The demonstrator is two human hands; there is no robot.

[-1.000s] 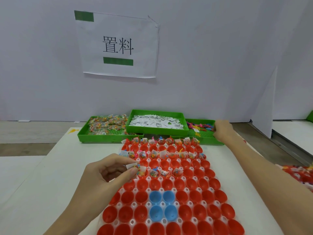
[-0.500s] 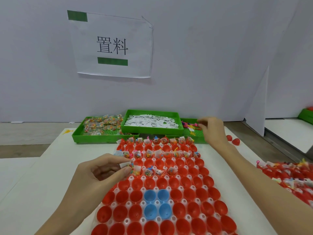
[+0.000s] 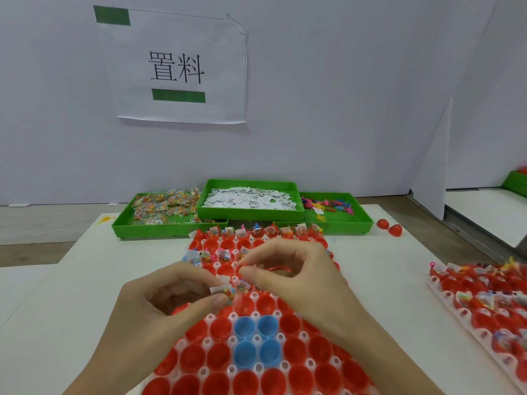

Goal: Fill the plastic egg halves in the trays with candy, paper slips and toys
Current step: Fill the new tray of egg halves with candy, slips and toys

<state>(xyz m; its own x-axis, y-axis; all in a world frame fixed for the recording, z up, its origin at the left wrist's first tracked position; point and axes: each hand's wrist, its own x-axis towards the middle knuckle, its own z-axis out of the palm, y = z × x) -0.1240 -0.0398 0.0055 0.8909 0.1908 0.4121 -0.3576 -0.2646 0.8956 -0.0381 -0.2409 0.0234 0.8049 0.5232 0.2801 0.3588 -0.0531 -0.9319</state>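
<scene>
A white egg tray (image 3: 281, 336) lies before me, packed with red egg halves (image 3: 219, 356) and a few blue egg halves (image 3: 243, 326). The far rows hold candy, slips and toys. My left hand (image 3: 159, 306) pinches a white paper slip and a candy packet (image 3: 224, 290) over the tray's middle. My right hand (image 3: 293, 273) hovers just above it and pinches a small red toy (image 3: 281, 268) between thumb and forefinger. At the back stand three green bins: candy packets (image 3: 164, 206), paper slips (image 3: 251, 199) and small coloured toys (image 3: 328, 205).
A second tray of filled red egg halves (image 3: 484, 297) lies at the right edge. Two loose red egg halves (image 3: 389, 227) sit on the white table beside the toy bin. A white partition with a paper sign (image 3: 176, 67) stands behind the bins.
My right hand has come back from the toy bin to the tray's middle with a small red toy. My left hand has kept hold of the slip and candy packet.
</scene>
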